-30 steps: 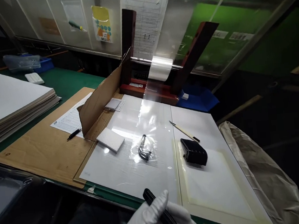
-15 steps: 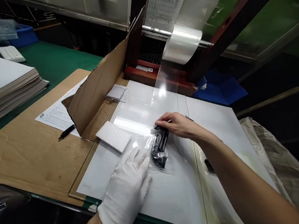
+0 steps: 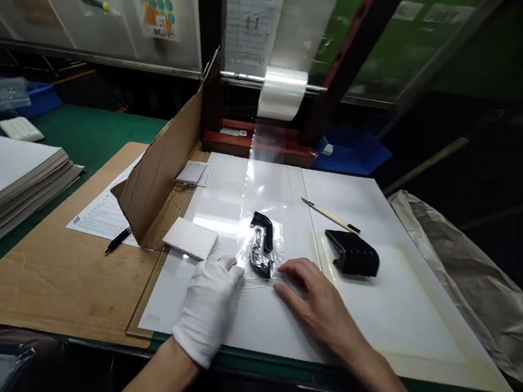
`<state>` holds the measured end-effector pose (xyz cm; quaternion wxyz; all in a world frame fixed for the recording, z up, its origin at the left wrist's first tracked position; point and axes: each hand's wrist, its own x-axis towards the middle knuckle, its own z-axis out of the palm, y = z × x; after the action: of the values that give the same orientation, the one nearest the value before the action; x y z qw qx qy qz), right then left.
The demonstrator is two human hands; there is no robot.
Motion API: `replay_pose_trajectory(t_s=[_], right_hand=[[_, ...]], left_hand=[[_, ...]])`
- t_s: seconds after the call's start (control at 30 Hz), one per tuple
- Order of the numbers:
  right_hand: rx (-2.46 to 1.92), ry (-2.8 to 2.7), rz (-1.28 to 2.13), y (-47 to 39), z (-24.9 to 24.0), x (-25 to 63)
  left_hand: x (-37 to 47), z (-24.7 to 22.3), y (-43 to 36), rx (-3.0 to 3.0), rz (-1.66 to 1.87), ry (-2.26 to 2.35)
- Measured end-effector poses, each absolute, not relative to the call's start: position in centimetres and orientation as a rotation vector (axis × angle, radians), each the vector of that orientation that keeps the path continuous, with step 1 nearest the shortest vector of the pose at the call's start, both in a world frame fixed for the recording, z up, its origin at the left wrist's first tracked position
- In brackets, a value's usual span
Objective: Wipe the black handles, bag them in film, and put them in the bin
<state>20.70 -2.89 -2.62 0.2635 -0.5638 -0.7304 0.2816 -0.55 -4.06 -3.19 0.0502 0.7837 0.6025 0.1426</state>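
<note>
A black curved plastic part (image 3: 269,237) lies in the middle of the white work surface, in or under clear plastic film (image 3: 278,219). The film runs up to a roll (image 3: 283,93) at the back. My left hand (image 3: 213,296), in a white glove, rests left of the part with its fingers curled together at the film's near left edge. Low at the part's right is my bare right hand (image 3: 315,298); thumb and forefinger are apart by the near right edge of the film. A white foam pad (image 3: 190,238) sits just beyond the gloved hand.
To the right lie a craft knife (image 3: 330,214) and a black ribbed block (image 3: 354,253). An upright cardboard sheet (image 3: 166,162) stands at the left, with a pen (image 3: 118,240) and a printed form (image 3: 105,205) behind it. A paper stack (image 3: 14,176) is farther left.
My right hand has let go of the black part's upper end and moved down toward me. My left hand has gone from flat to curled. The view has shifted, showing the knife and block.
</note>
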Motion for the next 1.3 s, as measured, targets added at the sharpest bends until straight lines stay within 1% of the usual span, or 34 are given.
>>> replay_pose_trajectory(t_s=[0.1, 0.2, 0.4, 0.53, 0.67, 0.83, 1.17, 1.3], right_hand=[[-1.506, -1.979, 0.661, -3.5, -3.6, 20.0], [-1.468, -1.996, 0.63, -3.8, -3.3, 20.1], [-1.327, -2.047, 0.703, -7.4, -3.0, 21.6], [-1.287, -2.034, 0.739, -8.2, -3.6, 22.1], [-1.249, -2.025, 0.749, -7.8, -4.4, 22.2], [-1.208, -2.01, 0.748, -7.7, -4.6, 22.4], [-1.219, -2.005, 0.783, -7.9, -4.4, 22.6], [-1.208, -1.917, 0.94, -6.6, -2.2, 24.1]], left_hand=[[-0.6, -2.7, -2.6, 2.483, 0.341, 1.738], [-0.7, -2.2, -1.9, 2.577, 0.257, 1.554], [-1.9, -1.2, -5.2, 2.604, 0.115, 1.294], [-1.1, 0.9, -4.3, 2.586, 0.117, 1.273], [1.0, 1.9, 1.3, 2.645, 0.183, 1.284], [2.4, 1.0, 6.7, 2.699, -0.025, 1.157], [2.7, 1.6, 6.8, 2.695, -0.113, 1.124], [1.8, 1.7, 6.3, 2.673, -0.092, 1.089]])
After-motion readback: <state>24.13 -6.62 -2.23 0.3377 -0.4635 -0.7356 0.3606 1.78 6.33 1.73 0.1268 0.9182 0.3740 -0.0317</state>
